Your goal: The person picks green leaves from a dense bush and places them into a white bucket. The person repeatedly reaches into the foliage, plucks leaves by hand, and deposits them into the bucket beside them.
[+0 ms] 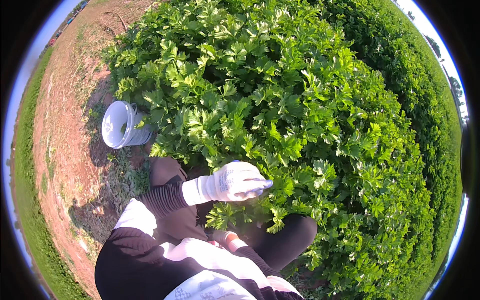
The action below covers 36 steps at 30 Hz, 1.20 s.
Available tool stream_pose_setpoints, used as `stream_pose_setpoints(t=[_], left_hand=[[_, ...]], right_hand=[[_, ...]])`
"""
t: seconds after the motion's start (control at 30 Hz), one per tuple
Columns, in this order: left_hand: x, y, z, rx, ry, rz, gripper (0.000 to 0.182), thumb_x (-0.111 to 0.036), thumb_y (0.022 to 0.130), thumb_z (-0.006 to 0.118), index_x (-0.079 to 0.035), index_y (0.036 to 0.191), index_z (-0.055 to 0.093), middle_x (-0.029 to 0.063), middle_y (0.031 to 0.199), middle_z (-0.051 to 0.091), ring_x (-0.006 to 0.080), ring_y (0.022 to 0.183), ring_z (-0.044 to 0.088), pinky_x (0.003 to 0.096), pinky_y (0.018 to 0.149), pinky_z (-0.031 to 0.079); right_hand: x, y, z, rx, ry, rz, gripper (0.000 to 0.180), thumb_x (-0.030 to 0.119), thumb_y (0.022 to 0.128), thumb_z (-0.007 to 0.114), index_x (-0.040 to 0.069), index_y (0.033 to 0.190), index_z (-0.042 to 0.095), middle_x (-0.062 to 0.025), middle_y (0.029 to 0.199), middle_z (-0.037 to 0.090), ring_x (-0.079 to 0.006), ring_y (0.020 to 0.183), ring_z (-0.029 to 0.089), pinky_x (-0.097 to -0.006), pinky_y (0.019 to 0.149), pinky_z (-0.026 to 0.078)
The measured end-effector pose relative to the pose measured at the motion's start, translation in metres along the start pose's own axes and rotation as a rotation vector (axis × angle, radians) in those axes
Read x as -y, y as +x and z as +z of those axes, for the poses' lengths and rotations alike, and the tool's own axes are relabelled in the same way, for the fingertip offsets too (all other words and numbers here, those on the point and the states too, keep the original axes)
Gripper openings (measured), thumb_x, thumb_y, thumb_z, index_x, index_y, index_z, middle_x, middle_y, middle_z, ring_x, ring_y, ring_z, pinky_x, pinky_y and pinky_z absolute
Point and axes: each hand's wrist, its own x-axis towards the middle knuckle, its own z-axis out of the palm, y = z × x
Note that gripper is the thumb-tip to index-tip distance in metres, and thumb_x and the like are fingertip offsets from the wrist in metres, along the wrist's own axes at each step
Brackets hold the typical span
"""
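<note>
My left hand, in a white knit glove with bluish fingertips, reaches over leafy celery plants in front of me. Its fingers are bent close together against the leaves, and whatever lies under the palm is hidden. Lower down, my right hand, also in a pale glove, is between my legs near the stem bases. Celery leaves and shade cover most of it, so its fingers and anything in them do not show.
A white plastic bucket lies tilted at the row's left edge, its mouth toward the path. Reddish bare soil with dry plant litter runs along the left. More dense green rows stretch away to the right. My bent knee presses among the plants.
</note>
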Motion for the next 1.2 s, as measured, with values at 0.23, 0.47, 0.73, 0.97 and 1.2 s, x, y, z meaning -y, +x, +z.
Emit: stream_pose_setpoints(t=[0.23,0.47,0.73,0.97,1.2], left_hand=[[0.078,-0.022,0.023,0.073,-0.267,-0.080,0.040,-0.023,0.076,0.073,-0.006,0.112,0.066,0.0098,0.101,0.066,0.0272,0.090,0.064,0.0393,0.076,0.055],[0.131,-0.039,0.017,0.105,-0.432,-0.212,0.038,-0.017,0.078,0.071,-0.003,0.113,0.065,0.0104,0.096,0.062,0.0280,0.088,0.063,0.0384,0.077,0.053],[0.165,-0.027,0.007,0.228,-0.746,-0.321,0.043,-0.020,0.083,0.063,-0.006,0.123,0.057,0.0057,0.085,0.058,0.0227,0.078,0.057,0.0376,0.074,0.050],[0.178,-0.028,-0.011,0.366,-0.735,-0.233,0.043,-0.023,0.083,0.062,-0.007,0.123,0.057,0.0051,0.085,0.057,0.0220,0.078,0.057,0.0375,0.074,0.049],[0.199,-0.057,-0.030,0.444,-0.662,-0.128,0.043,-0.026,0.084,0.060,-0.008,0.123,0.057,0.0045,0.085,0.057,0.0213,0.078,0.056,0.0374,0.075,0.049]], right_hand=[[0.007,-0.027,-0.034,0.060,0.177,0.136,0.032,0.029,0.087,0.052,0.007,0.106,0.066,-0.0140,0.107,0.067,-0.0283,0.100,0.065,-0.0385,0.083,0.050],[0.038,-0.023,-0.081,0.112,0.326,0.201,0.029,0.025,0.087,0.053,0.007,0.103,0.067,-0.0141,0.103,0.068,-0.0280,0.097,0.066,-0.0380,0.081,0.051],[0.093,0.046,-0.143,0.074,0.464,0.189,0.025,0.022,0.086,0.053,0.006,0.099,0.068,-0.0143,0.099,0.069,-0.0275,0.094,0.067,-0.0374,0.079,0.051],[0.137,0.141,-0.174,0.055,0.549,0.116,0.022,0.018,0.085,0.053,0.006,0.096,0.069,-0.0144,0.095,0.070,-0.0272,0.091,0.068,-0.0369,0.078,0.052],[0.159,0.226,-0.145,-0.202,0.615,-0.031,0.017,0.018,0.083,0.056,0.006,0.085,0.067,-0.0140,0.080,0.068,-0.0274,0.078,0.067,-0.0427,0.066,0.052]])
